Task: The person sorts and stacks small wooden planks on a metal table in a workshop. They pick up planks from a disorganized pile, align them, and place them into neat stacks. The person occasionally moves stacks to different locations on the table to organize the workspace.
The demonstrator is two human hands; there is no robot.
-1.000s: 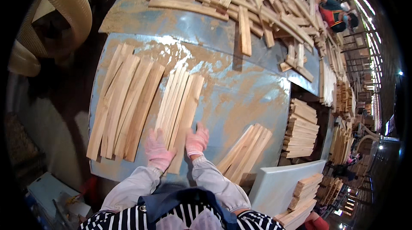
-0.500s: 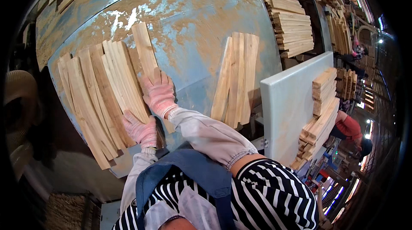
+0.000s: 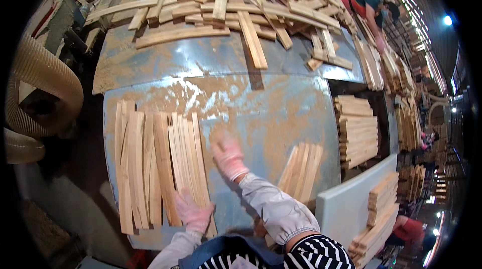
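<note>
A row of wooden strips lies lengthwise on the dusty metal table, left of centre. My left hand, in a pink and white glove, rests spread over the near ends of the strips at the row's right side. Just right of the row, my right hand in a matching glove is over the bare metal with nothing visible in it. Its fingers look stretched out but blurred. Farther right is a smaller group of strips, partly hidden behind my right forearm.
Loose boards are heaped across the far end. Stacked strips stand beyond the table's right edge, near a pale upright panel. A ribbed hose curves at left. Another person bends over wood at far right.
The view has tilted up, bringing the far heap into sight. My right hand has come off the separate strip, which now appears alongside the row. My left hand stays at the near ends.
</note>
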